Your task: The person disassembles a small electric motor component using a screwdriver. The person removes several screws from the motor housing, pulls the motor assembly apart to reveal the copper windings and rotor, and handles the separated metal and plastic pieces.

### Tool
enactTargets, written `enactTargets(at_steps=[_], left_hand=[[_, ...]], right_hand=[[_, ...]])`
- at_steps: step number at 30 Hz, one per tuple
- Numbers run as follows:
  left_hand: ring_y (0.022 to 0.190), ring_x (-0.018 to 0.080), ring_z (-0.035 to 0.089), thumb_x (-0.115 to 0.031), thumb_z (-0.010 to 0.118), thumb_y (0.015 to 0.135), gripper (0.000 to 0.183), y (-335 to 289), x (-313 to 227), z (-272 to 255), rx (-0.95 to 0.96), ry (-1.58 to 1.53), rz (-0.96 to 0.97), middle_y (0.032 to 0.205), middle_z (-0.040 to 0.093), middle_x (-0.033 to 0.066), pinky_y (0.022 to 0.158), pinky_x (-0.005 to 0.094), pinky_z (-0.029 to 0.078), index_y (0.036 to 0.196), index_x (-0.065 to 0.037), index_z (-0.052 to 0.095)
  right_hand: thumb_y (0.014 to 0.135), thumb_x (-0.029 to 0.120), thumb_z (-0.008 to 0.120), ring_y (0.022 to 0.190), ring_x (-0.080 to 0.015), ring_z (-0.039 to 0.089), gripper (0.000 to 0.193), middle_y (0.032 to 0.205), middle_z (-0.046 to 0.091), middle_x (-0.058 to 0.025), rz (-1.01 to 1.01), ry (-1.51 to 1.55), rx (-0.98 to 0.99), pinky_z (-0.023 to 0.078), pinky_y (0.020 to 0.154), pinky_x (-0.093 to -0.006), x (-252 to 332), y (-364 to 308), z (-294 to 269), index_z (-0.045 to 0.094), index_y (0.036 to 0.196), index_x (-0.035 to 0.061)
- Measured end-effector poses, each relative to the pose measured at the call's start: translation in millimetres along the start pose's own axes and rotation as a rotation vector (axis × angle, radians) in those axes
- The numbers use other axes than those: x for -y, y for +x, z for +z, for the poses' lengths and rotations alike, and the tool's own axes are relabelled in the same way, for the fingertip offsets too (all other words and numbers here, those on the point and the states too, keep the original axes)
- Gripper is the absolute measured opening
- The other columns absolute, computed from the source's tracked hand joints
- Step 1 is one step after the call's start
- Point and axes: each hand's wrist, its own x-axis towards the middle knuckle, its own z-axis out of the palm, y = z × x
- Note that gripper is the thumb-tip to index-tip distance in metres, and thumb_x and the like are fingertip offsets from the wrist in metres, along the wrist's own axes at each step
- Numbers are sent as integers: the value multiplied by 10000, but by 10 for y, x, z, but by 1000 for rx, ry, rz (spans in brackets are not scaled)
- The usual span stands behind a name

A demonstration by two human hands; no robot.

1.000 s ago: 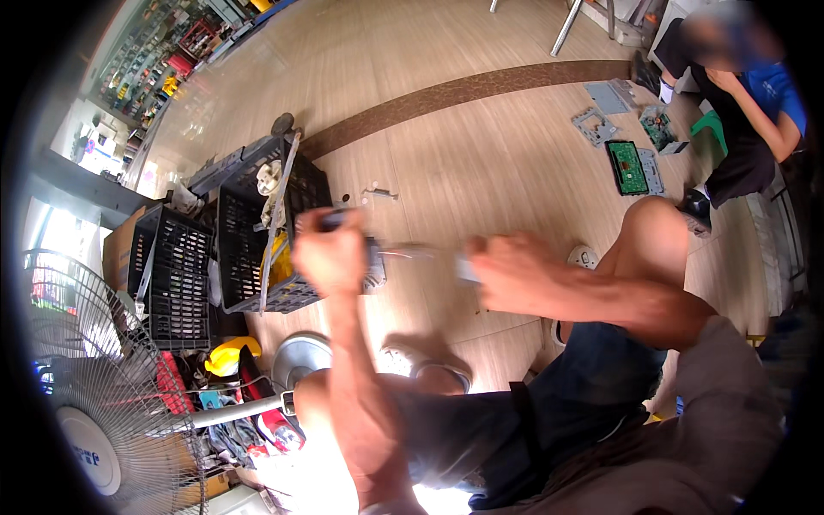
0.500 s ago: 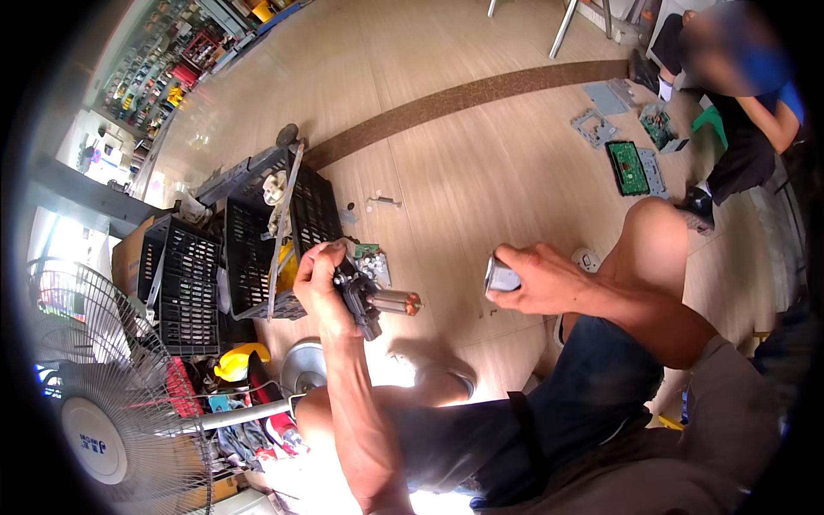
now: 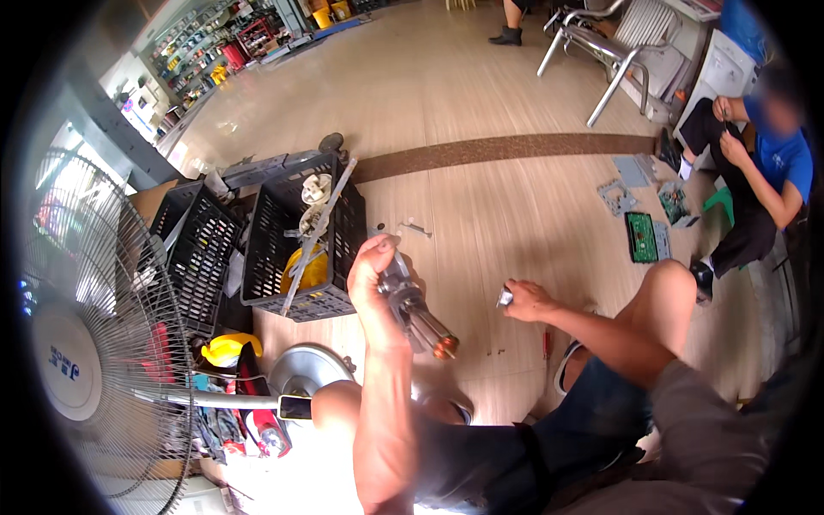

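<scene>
My left hand grips a small electric motor part by its dark housing. A rotor with a coppery end sticks out of that housing, tilted down to the right and slightly blurred. My right hand, closed and held apart to the right, has a short silver metal can between thumb and fingers. Most of the can is hidden by the fingers. Both hands are above the floor, in front of my bent knees.
Left of my left hand stand black plastic crates, one holding white and yellow parts. A standing fan is at the near left. Circuit boards and metal plates lie at the right, beside a seated person. A metal chair stands farther back.
The left hand has turned the motor part so its rotor points more downward. The right hand still holds the can, now seen farther off. The view has shifted, showing more of the room.
</scene>
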Motion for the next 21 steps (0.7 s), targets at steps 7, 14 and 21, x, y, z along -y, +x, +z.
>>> enactTargets(at_steps=[7,14,21], left_hand=[[437,113,391,-312,657,862,259,-82,-169,-134,4,-111,-11,609,482,3,404,257,302,984,-89,609],[462,119,427,-327,658,853,282,-68,-139,-143,-42,-154,-9,646,526,7,427,260,328,995,-87,618],[530,100,450,-244,651,850,243,-96,-58,-88,4,-106,7,637,485,-10,450,244,339,1009,-65,611]], right_hand=[[771,223,702,1105,-404,650,499,1145,682,-241,456,255,163,531,918,-421,-528,169,808,622,1207,-6],[797,207,689,1099,-419,643,482,1149,661,-284,390,112,8,526,944,-444,-992,62,1350,610,1191,-60],[749,225,708,1091,-414,637,461,1139,661,-254,309,29,8,526,916,-467,-1187,238,1358,640,1132,-22]])
